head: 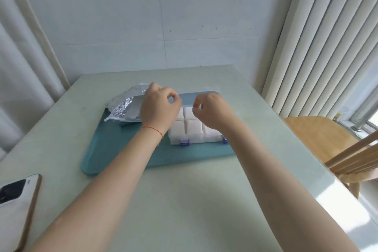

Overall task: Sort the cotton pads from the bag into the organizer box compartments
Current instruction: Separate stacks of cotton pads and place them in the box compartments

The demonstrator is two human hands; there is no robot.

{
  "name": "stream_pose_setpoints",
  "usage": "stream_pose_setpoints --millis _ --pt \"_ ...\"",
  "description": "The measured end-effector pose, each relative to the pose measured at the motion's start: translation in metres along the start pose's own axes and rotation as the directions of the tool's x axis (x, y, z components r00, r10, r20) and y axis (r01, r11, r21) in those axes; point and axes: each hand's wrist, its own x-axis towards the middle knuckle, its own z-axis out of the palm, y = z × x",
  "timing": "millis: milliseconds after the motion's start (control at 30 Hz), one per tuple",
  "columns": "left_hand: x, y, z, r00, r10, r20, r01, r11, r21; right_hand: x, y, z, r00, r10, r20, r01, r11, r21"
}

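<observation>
At frame centre, both hands over box (194,127), packed with pads (193,126). Left hand (158,108) and right hand (212,111) curled, pinching clear lid (185,90). Bag (125,106) at left.

Your organizer box (185,133) is sitting on the mat (114,145), the bag (124,108) lying to its left; your phone (14,206) is resting near-left on the table (184,200).

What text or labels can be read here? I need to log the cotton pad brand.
None can be read.
The bag: faint marks near its top, too blurred to read.
The organizer box: no label shows.
The phone: no legible text.
</observation>
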Motion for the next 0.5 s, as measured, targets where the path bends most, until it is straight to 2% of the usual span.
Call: stream_pose_setpoints --millis 67,100,167,233,300,367,500 --pt "0.0 -0.037 -0.025 0.985 0.016 -0.172 -0.003 0.997 0.076 0.007 -0.028 0.013 0.998 -0.027 0.058 0.025 0.999 0.033" --pt "0.0 -0.056 -0.04 0.981 -0.003 -0.196 0.028 0.992 0.125 0.013 -0.044 0.023 0.996 -0.036 0.082 0.031 0.998 0.056" --pt "0.0 -0.082 -0.057 0.989 -0.102 -0.103 0.123 0.967 0.224 0.02 -0.071 0.039 0.993 -0.044 0.109 0.031 0.992 0.122" --pt "0.002 -0.103 -0.067 0.981 -0.191 0.037 0.176 0.952 0.251 0.03 -0.095 0.057 0.99 -0.071 0.121 0.051 0.986 0.161" --pt "0.002 -0.113 -0.071 0.97 -0.199 0.139 0.175 0.971 0.165 0.035 -0.112 0.07 0.985 -0.094 0.141 0.07 0.983 0.17" --pt "0.003 -0.119 -0.074 0.975 -0.168 0.145 0.16 0.985 0.065 0.042 -0.123 0.08 0.982 -0.09 0.167 0.061 0.984 0.168" --pt "0.007 -0.124 -0.073 0.985 -0.15 0.087 0.156 0.986 -0.067 0.063 -0.139 0.095 0.957 0.154 0.247 -0.23 0.92 0.317"
